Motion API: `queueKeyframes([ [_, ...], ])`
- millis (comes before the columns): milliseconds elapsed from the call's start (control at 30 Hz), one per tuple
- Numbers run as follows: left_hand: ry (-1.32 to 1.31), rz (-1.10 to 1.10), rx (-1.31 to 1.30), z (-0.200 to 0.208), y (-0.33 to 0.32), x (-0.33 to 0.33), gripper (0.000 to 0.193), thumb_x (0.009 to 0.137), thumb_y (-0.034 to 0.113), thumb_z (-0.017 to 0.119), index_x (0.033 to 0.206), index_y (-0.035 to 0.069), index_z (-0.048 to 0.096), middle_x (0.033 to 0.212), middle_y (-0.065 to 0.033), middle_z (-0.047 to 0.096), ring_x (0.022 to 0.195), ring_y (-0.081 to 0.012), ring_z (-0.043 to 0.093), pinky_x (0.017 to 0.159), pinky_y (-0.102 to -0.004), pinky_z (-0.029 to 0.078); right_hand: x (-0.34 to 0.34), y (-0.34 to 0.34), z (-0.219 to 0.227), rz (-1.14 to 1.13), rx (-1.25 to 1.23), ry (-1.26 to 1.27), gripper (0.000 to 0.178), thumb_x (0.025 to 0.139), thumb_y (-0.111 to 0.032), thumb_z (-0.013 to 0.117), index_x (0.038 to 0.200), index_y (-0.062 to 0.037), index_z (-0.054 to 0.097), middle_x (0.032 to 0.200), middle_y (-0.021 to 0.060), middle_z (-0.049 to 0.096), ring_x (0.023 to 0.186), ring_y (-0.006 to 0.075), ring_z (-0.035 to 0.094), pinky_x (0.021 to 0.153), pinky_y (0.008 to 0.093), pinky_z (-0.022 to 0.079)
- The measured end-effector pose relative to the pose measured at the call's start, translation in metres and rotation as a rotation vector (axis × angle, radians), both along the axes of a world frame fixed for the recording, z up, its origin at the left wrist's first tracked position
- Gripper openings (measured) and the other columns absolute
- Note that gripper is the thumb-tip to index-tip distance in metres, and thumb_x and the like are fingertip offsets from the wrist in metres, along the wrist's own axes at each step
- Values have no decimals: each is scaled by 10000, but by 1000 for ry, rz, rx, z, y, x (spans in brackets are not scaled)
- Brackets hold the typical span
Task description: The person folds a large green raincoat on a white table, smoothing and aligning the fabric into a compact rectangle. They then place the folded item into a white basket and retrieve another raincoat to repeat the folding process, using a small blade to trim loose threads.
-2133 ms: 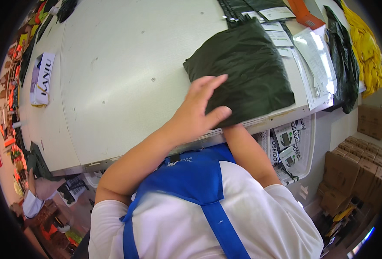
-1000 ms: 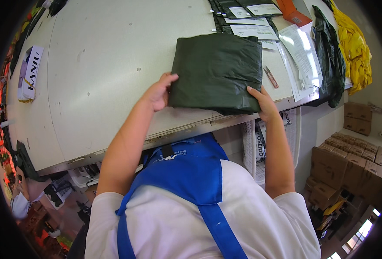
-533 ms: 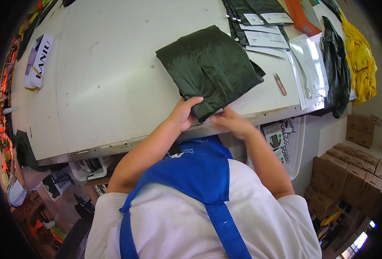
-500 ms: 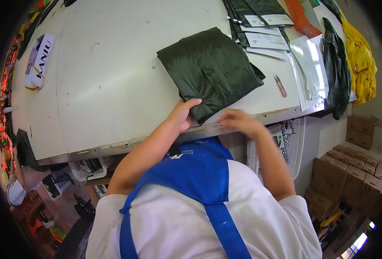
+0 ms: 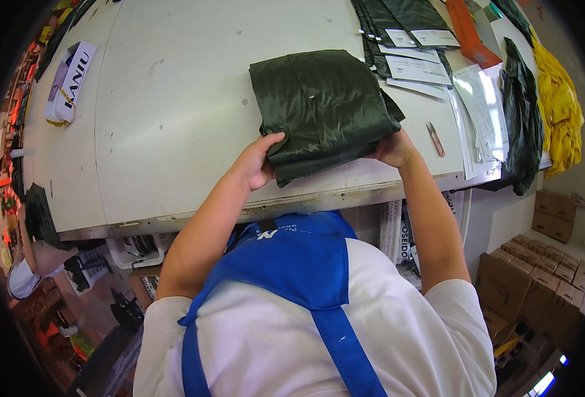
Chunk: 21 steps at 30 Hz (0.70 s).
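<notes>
At the near edge of the white table (image 5: pixel 180 152) sits a glossy, creased, roughly square dark-green folded bundle (image 5: pixel 322 109). The left hand (image 5: pixel 258 162) pinches its left edge; the right hand (image 5: pixel 393 149), fingers partly hidden, grips its right.

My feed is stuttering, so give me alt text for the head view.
The person's bare hands hold a glossy dark-green folded soft bundle by its left and right sides, near the front edge of a pale worktable. To the bundle's right lie small metal-bladed snips with reddish handles.
</notes>
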<state>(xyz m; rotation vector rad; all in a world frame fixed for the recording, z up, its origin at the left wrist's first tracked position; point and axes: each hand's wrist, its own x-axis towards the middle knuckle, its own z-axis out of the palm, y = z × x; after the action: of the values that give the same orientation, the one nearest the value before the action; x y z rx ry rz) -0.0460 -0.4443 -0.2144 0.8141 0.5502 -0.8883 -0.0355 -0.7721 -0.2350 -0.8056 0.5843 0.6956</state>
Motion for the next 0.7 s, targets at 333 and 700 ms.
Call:
queueKeyframes([
  [333, -148, -270, 320, -14, -6, -19, 592, 907, 215, 588, 1400, 207, 261, 1263, -65, 519, 1082, -185, 577, 796, -391, 564, 7, 7, 31, 222, -260, -48, 595, 798, -469, 650, 1183, -21, 575, 1047, 113, 661, 901, 227, 649, 815, 414, 518],
  [700, -267, -102, 299, -32, -11, -41, 507, 841, 62, 635, 1304, 17, 433, 1216, -108, 573, 1005, -219, 609, 837, -353, 517, -4, 27, 45, 189, -349, -25, 627, 762, -324, 773, 1187, 63, 523, 1040, 153, 651, 956, 212, 654, 839, 321, 546],
])
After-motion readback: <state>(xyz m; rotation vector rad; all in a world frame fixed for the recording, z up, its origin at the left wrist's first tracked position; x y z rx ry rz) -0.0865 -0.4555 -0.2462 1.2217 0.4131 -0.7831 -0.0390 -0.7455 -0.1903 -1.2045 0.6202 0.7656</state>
